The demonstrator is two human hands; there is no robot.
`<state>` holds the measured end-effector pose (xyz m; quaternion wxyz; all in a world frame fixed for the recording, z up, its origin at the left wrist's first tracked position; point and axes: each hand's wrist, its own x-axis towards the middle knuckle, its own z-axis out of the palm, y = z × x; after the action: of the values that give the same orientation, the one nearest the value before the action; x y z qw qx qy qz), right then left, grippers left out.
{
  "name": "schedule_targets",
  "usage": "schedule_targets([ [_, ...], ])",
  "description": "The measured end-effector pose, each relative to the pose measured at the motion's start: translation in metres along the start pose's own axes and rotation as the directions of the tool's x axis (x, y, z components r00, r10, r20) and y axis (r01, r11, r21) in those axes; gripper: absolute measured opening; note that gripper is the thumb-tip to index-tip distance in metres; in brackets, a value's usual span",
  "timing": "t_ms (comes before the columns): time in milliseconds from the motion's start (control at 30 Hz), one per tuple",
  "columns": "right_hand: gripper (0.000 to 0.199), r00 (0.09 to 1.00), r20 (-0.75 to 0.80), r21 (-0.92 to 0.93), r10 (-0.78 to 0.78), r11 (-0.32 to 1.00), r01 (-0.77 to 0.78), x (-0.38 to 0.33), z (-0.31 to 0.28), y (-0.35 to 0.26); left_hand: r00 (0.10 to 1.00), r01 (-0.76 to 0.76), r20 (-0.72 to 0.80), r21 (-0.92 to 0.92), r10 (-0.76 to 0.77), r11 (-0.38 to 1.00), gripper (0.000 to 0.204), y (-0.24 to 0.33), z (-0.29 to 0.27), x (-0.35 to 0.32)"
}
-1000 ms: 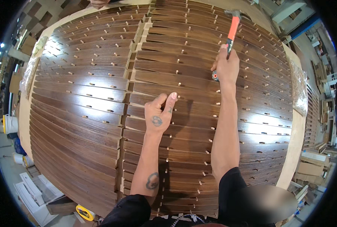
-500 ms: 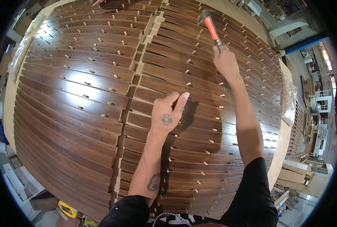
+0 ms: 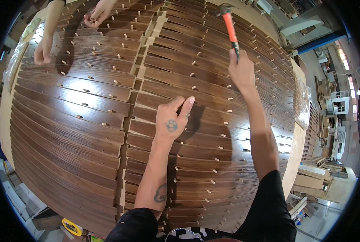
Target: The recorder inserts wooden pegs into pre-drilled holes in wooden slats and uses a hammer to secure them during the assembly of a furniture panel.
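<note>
My right hand (image 3: pixel 242 72) is wrapped round the black lower grip of a hammer (image 3: pixel 230 28), raised over the right half of the boards, its metal head uppermost. My left hand (image 3: pixel 172 119) is closed low over the brown wooden slats (image 3: pixel 159 139), thumb stretched up beside curled fingers. Whatever the left fingers pinch, if anything, is hidden from above. Pale wooden dowels stand in rows out of the slats; one dowel (image 3: pixel 193 87) rises just beyond my left thumb.
A gap with light wooden edges (image 3: pixel 127 121) divides the two groups of slats. At the upper left, another person's hands (image 3: pixel 97 15) reach over the left group. Clear plastic wrap (image 3: pixel 302 101) lies along the right edge. A yellow tape measure (image 3: pixel 72 227) is at lower left.
Another person's hands and forearms have come further in at the upper left. The slats have shifted slightly left in view. My right hand still holds the hammer up, its handle now steeper.
</note>
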<state>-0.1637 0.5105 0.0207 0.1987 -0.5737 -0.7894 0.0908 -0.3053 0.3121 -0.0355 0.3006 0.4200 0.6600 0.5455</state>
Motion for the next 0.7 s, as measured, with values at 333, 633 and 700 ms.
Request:
schedule_targets([
  [333, 0.042, 0.996, 0.091, -0.007, -0.001, 1.000, 0.002, -0.003, -0.015, 0.011, 1.000, 0.018, -0.005, -0.023, -0.018, 1.000, 0.043, 0.000, -0.001, -0.001],
  [633, 0.043, 0.981, -0.186, -0.043, 0.053, 0.997, -0.062, 0.008, -0.042, 0.032, 1.000, -0.009, -0.030, -0.060, 0.008, 0.998, 0.046, 0.003, 0.004, 0.001],
  [700, 0.042, 0.954, -0.220, 0.024, 0.202, 0.979, -0.201, 0.008, -0.037, 0.026, 1.000, 0.019, -0.007, -0.031, -0.019, 0.999, 0.047, -0.002, 0.002, 0.001],
])
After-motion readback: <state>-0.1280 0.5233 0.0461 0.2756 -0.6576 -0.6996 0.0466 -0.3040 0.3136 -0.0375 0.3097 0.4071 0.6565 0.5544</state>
